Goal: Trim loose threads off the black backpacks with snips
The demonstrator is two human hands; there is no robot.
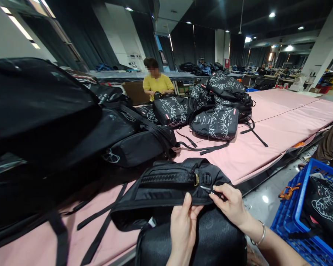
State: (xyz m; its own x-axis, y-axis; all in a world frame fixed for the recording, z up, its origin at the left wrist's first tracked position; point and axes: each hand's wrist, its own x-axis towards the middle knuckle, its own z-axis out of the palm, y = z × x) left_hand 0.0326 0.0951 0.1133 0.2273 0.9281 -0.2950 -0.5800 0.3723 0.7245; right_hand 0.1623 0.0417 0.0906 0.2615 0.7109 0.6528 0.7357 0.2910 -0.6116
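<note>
Backpack of black fabric with a padded shoulder strap [169, 175] lies opened toward the camera on a pink cloth-covered tabletop [288, 122], both hands at its near edge. The left grip [187, 208] pinches the edge of the fabric, thumb on top, just below the strap. The right grip [215, 194], at an arm wearing a silver bangle [262, 233], presses together on a small dark-handled tool with a pointed metal tip [205, 188], the tip beside a brass-coloured buckle [196, 180]. Black backpacks printed with white scribbles [223, 123] sit beyond, near a person in yellow [158, 83].
</note>
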